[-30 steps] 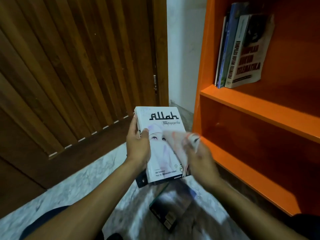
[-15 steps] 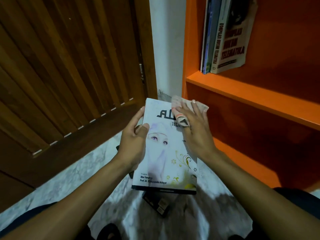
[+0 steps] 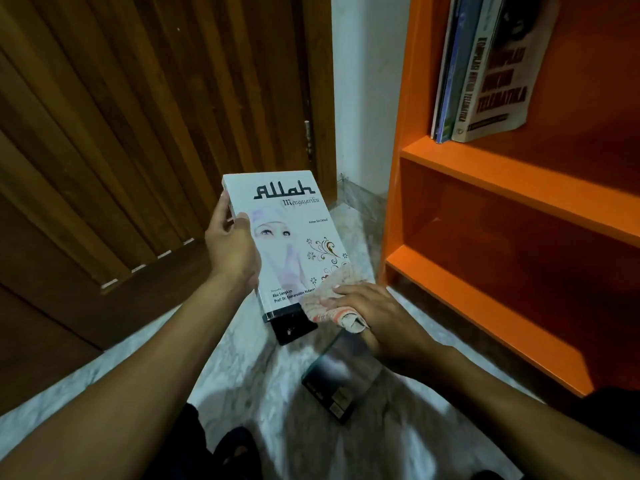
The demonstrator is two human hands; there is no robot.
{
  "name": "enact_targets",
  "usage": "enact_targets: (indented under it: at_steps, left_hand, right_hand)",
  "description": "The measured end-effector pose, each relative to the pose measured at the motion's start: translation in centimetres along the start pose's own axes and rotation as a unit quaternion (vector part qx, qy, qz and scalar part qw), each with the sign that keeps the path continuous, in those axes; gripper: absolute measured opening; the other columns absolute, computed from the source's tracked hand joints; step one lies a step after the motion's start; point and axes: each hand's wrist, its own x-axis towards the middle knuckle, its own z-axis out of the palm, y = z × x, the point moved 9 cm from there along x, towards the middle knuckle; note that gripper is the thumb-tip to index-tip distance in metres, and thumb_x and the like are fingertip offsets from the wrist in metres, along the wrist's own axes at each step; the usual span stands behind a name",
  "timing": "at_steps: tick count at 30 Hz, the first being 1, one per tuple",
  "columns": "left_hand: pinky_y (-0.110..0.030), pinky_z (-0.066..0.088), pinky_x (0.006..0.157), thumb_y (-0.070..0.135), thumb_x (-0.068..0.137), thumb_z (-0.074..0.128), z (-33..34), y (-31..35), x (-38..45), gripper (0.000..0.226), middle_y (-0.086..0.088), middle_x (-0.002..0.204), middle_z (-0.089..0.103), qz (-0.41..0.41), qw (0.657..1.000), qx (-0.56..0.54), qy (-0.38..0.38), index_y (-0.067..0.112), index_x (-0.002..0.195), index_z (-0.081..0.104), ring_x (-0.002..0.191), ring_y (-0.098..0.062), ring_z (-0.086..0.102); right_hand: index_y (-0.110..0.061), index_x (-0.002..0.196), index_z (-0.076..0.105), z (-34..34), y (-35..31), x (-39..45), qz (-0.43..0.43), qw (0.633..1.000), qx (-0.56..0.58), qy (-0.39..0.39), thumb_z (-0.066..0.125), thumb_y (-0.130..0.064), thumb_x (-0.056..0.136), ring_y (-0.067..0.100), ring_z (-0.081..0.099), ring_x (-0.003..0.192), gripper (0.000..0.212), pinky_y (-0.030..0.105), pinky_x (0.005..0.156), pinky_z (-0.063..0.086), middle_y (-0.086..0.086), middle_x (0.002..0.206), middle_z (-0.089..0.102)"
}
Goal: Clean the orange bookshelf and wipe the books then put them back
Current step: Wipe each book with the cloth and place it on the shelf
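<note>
My left hand (image 3: 232, 247) grips the left edge of a white book (image 3: 294, 223) with a veiled figure on its cover, held tilted above the floor. My right hand (image 3: 377, 313) holds a pale patterned cloth (image 3: 332, 303) against the book's lower right corner. The orange bookshelf (image 3: 491, 181) stands to the right. Its upper shelf carries a few upright books (image 3: 485, 74). The lower shelf compartment is bare.
A dark book (image 3: 343, 379) lies on the marble floor (image 3: 242, 368) under my right wrist, and another dark book (image 3: 294, 329) pokes out below the white one. A slatted wooden door (image 3: 138, 133) fills the left. A white wall strip (image 3: 363, 81) separates door and shelf.
My right hand with the cloth slid from the top of the cover down to its lower right corner. The book's title is uncovered again.
</note>
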Motion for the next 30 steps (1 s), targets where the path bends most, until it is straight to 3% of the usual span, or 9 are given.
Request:
enact_targets:
  at_steps: [4, 8, 10, 12, 15, 17, 19, 26, 30]
  left_hand:
    - [-0.044, 0.049, 0.100, 0.007, 0.104, 0.044, -0.2, 0.3, 0.0, 0.049, -0.003, 0.133, 0.064, 0.027, 0.999, 0.026, 0.003, 0.034, 0.144, 0.045, 0.116, -0.022, 0.065]
    - [-0.042, 0.055, 0.094, 0.013, 0.105, 0.044, 1.3, 0.7, -2.0, 0.050, 0.001, 0.139, 0.059, 0.062, 0.986, 0.133, -0.076, 0.038, 0.148, 0.040, 0.119, -0.020, 0.063]
    - [-0.040, 0.056, 0.094, 0.013, 0.105, 0.043, 2.7, 0.2, -3.5, 0.049, 0.001, 0.141, 0.058, 0.072, 0.976, 0.165, -0.126, 0.037, 0.149, 0.039, 0.118, -0.018, 0.063]
    - [-0.032, 0.059, 0.088, 0.011, 0.105, 0.044, 4.3, -0.5, -5.0, 0.049, 0.002, 0.140, 0.059, 0.076, 0.964, 0.190, -0.169, 0.035, 0.148, 0.042, 0.116, -0.017, 0.064]
    - [-0.036, 0.058, 0.091, 0.014, 0.105, 0.045, 6.6, -2.5, -7.0, 0.047, 0.002, 0.139, 0.060, 0.083, 0.944, 0.221, -0.230, 0.041, 0.143, 0.046, 0.118, -0.020, 0.064]
    - [-0.047, 0.051, 0.103, 0.016, 0.104, 0.046, 7.6, -3.6, -8.3, 0.047, 0.001, 0.142, 0.058, 0.092, 0.931, 0.238, -0.260, 0.044, 0.142, 0.047, 0.127, -0.023, 0.058]
    - [-0.048, 0.047, 0.108, 0.012, 0.104, 0.045, 7.8, -4.5, -8.6, 0.047, 0.000, 0.142, 0.057, 0.079, 0.936, 0.228, -0.257, 0.036, 0.144, 0.048, 0.129, -0.021, 0.056]
    - [-0.038, 0.060, 0.079, -0.001, 0.101, 0.044, 4.6, -5.2, -4.8, 0.047, -0.005, 0.109, 0.075, -0.044, 0.994, 0.065, -0.077, 0.025, 0.139, 0.055, 0.092, -0.023, 0.074]
    - [-0.040, 0.062, 0.072, 0.007, 0.104, 0.045, 2.3, -3.6, -2.5, 0.044, -0.003, 0.121, 0.070, -0.046, 0.999, 0.023, -0.002, 0.029, 0.142, 0.049, 0.093, -0.022, 0.074]
  right_hand:
    - [-0.028, 0.108, 0.065, -1.4, 1.3, 0.4, 0.081, 0.985, 0.149, 0.024, 0.046, -0.025, 0.100, -0.007, 0.061, 0.101, 0.020, 0.019, 0.088, 0.048, -0.027, 0.107, 0.068]
    - [-0.027, 0.098, 0.060, -6.0, 5.8, 0.3, 0.248, 0.902, 0.246, 0.252, 0.044, -0.029, 0.104, 0.025, 0.063, 0.074, 0.017, 0.042, 0.063, 0.050, 0.023, 0.092, 0.065]
    - [-0.028, 0.098, 0.059, -8.0, 6.6, 0.5, 0.277, 0.853, 0.292, 0.333, 0.044, -0.026, 0.105, 0.020, 0.067, 0.086, 0.017, 0.046, 0.070, 0.053, 0.008, 0.096, 0.068]
    - [-0.026, 0.109, 0.061, -9.5, 6.1, 1.6, 0.255, 0.856, 0.274, 0.356, 0.047, -0.030, 0.103, 0.002, 0.064, 0.084, 0.016, 0.040, 0.070, 0.056, -0.014, 0.096, 0.067]
    - [-0.023, 0.142, 0.047, -8.7, 5.1, 3.5, 0.224, 0.904, 0.197, 0.306, 0.043, -0.014, 0.104, 0.003, 0.062, 0.106, 0.040, 0.037, 0.087, 0.057, -0.006, 0.139, 0.056]
    - [-0.028, 0.151, 0.036, -6.8, 4.2, 4.5, 0.185, 0.949, 0.072, 0.244, 0.039, -0.003, 0.100, 0.008, 0.025, 0.148, 0.057, 0.043, 0.123, 0.017, -0.009, 0.161, 0.026]
    - [-0.030, 0.153, 0.030, -5.0, 3.8, 4.8, 0.162, 0.964, 0.029, 0.207, 0.039, -0.003, 0.097, 0.000, 0.000, 0.151, 0.063, 0.031, 0.123, -0.010, -0.014, 0.162, 0.014]
    - [-0.019, 0.149, 0.037, 1.7, 2.0, 2.9, 0.070, 0.994, 0.022, 0.082, 0.040, -0.009, 0.090, 0.012, 0.016, 0.151, 0.060, 0.050, 0.123, 0.009, -0.001, 0.158, 0.033]
    - [-0.013, 0.142, 0.051, 4.7, -0.3, 1.6, -0.016, 0.998, 0.056, 0.023, 0.026, -0.030, 0.100, 0.012, 0.024, 0.149, 0.052, 0.040, 0.124, 0.010, 0.003, 0.153, 0.043]
